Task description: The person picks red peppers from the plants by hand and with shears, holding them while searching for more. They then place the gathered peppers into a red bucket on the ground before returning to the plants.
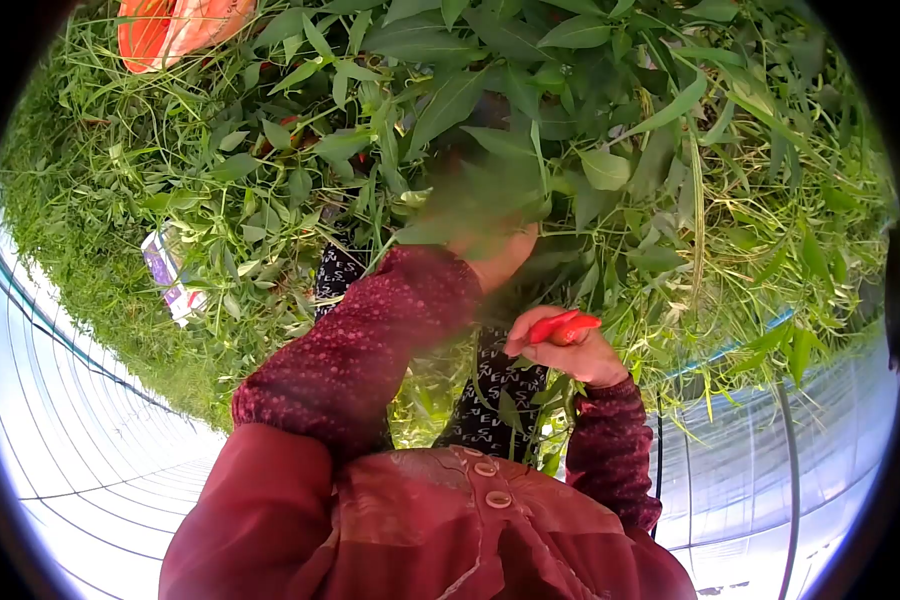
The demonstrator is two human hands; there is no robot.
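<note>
My right hand [588, 357] is closed around red chili peppers [567, 328], at least two of them, in front of my right knee. My left hand [505, 262] reaches forward into a leafy pepper plant [470, 105]. Blurred leaves cover its fingers, so what they touch is hidden. Both forearms wear dark red patterned sleeves [365, 335]. Among the leaves left of the left hand, small bits of red [361, 160] show, partly covered.
At the upper left an orange-red container [185, 35] lies in the greenery. A white and purple packet [170, 275] rests on the grass at left. A blue strip [735, 345] runs through grass at right. Translucent sheeting with ribs [90, 470] curves along both sides.
</note>
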